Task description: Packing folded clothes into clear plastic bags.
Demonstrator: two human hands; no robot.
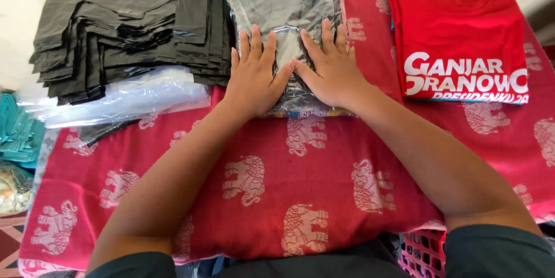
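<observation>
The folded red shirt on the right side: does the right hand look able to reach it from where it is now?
Probably yes. The right hand lies flat on the bagged dark garment, and the folded red shirt lies just beside it on the red elephant-pattern cloth, with nothing between them.

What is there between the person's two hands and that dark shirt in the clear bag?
Only the clear plastic bag itself. The left hand and right hand lie flat, palms down, on the bag, pressing the folded dark garment inside. Nothing else lies between them.

Packet (pixel 283 6) between stack (pixel 127 23) — shirt (pixel 457 29).
</observation>
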